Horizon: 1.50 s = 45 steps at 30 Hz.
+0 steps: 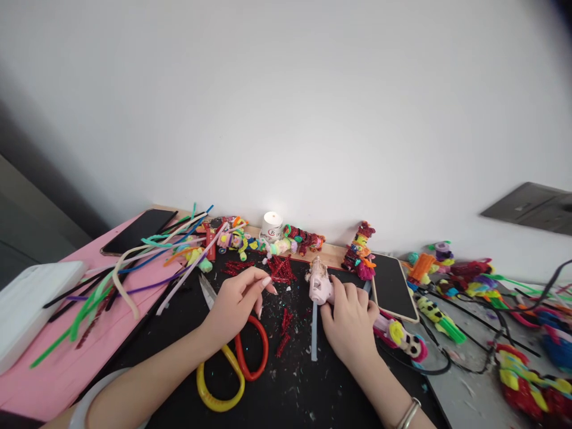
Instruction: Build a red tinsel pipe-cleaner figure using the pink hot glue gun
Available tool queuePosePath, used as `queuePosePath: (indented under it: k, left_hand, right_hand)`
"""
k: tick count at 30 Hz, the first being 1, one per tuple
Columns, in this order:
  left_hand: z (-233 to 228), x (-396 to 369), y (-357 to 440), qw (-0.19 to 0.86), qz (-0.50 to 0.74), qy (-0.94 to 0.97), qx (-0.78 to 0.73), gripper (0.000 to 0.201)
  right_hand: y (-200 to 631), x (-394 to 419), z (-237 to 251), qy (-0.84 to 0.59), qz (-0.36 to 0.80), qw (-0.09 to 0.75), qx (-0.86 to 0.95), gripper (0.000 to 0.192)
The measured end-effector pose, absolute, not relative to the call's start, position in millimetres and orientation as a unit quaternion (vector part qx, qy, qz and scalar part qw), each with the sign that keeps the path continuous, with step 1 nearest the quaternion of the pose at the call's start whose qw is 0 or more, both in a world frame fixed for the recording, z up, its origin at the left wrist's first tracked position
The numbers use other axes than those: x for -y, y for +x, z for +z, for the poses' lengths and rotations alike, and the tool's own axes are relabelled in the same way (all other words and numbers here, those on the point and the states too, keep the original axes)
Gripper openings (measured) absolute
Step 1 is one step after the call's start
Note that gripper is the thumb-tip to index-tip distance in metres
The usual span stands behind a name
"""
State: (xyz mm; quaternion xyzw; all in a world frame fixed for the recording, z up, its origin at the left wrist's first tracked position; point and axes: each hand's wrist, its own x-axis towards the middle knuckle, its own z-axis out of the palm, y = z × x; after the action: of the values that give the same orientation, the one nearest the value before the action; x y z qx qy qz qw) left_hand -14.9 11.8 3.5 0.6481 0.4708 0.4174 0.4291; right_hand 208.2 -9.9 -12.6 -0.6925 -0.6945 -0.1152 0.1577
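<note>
Glue gun: the pink glue gun (318,285) lies on the black mat (290,387), just right of its centre, partly under your right hand (351,322).
Long axis: the gun body runs from far to near, nozzle end toward the wall; a clear glue stick (314,330) extends from its rear toward you, almost straight along the same line.
Right hand: your right hand rests over the gun's near side, fingers curled on the body, gripping it.
Left hand: your left hand (235,304) hovers above the mat, fingertips pinched narrow together; whether they hold anything cannot be told.
Scissors: the scissors (236,363), one red loop and one yellow, lie under your left wrist, blades pointing away toward the far left.
Red pieces: short red glitter pieces (282,269) lie scattered between your hands and beyond them.
Left edge: a pink board (53,381) with loose pipe cleaners (134,268) borders the mat.
Right edge: a dark tablet (393,287) sits just beside your right hand; finished figures (404,338) crowd that side.
Open room: bare mat lies near you, between your forearms.
</note>
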Motion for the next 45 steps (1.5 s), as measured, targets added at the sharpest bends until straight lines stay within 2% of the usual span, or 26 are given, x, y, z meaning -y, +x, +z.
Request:
queuePosePath:
  k: [3, 6, 8, 14, 19, 29, 45]
  left_hand:
    - [2, -10, -13, 0.447, 0.417, 0.648, -0.454, 0.023]
    - [1, -5, -9, 0.482, 0.418, 0.637, -0.433, 0.023]
    - [0, 0, -6, 0.503, 0.417, 0.626, -0.425, 0.025]
    - [-2, 12, 3, 0.531, 0.401, 0.619, -0.417, 0.027]
    - [-3, 18, 7, 0.533, 0.381, 0.624, -0.425, 0.029]
    - [-6, 19, 8, 0.525, 0.374, 0.630, -0.432, 0.029]
    - [-3, 19, 10, 0.522, 0.362, 0.648, -0.421, 0.028]
  right_hand:
    - [207, 11, -8, -0.651, -0.053, 0.257, 0.712, 0.035]
    - [203, 15, -3, -0.560, 0.080, 0.374, 0.735, 0.018]
    - [197, 19, -3, -0.515, 0.176, 0.419, 0.726, 0.013]
    - [178, 30, -4, -0.528, 0.362, 0.466, 0.611, 0.008]
    - [174, 31, -1, -0.516, 0.473, 0.487, 0.523, 0.008]
    - [171, 34, 2, -0.488, 0.569, 0.510, 0.423, 0.008]
    - [170, 33, 1, -0.476, 0.591, 0.515, 0.398, 0.014]
